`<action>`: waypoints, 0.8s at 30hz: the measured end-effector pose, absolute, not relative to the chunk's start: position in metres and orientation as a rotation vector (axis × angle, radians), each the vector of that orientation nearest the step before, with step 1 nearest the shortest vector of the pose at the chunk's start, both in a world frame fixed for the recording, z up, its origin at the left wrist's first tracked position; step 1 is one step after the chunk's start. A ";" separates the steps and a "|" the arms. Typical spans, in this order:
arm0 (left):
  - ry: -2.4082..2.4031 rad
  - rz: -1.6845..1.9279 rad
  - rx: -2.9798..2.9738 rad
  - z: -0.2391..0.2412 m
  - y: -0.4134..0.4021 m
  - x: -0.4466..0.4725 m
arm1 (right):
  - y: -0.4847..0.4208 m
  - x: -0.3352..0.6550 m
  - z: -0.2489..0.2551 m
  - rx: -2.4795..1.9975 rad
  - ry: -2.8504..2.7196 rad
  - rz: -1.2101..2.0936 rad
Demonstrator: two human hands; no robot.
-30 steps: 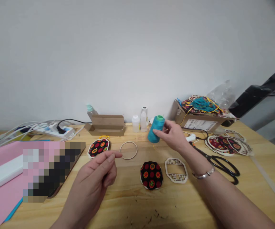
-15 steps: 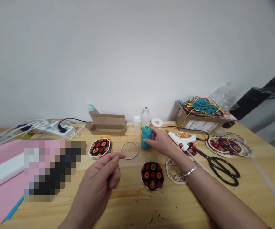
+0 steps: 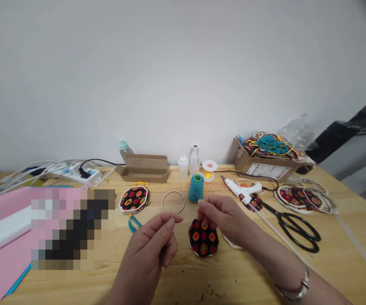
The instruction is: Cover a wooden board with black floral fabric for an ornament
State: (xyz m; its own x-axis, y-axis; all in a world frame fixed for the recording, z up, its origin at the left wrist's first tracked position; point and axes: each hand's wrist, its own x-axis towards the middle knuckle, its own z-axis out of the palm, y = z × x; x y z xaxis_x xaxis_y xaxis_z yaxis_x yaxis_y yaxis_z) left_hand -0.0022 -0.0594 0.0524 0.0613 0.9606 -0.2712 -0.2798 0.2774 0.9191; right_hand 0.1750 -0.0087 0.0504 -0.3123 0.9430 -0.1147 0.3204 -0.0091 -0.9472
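Currently, left hand (image 3: 152,245) and right hand (image 3: 226,215): grip narrow, contents unclear; a far-side bump could topple the spool (image 3: 196,190).

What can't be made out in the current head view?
All head view:
Anything fine pinched by the bare left hand or bare right hand: too small to see.
Pale flat piece with curved edge: mostly hidden by right hand and wrist.
Dark rectangular item, left: pixelated.
Black angled bar: cut off by right edge.
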 end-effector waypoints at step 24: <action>1.080 1.008 0.879 0.035 -0.060 0.014 | 0.044 0.188 0.126 -0.787 -1.063 1.466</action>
State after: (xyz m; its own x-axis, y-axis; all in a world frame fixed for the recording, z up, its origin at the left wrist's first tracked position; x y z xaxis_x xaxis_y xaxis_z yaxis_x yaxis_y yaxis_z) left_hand 0.0139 -0.0603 0.0346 0.1523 0.9488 -0.2768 -0.2115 0.3049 0.9286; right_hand 0.1881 0.0442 0.1257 -0.1718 0.9816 0.0832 -0.3840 0.0111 -0.9233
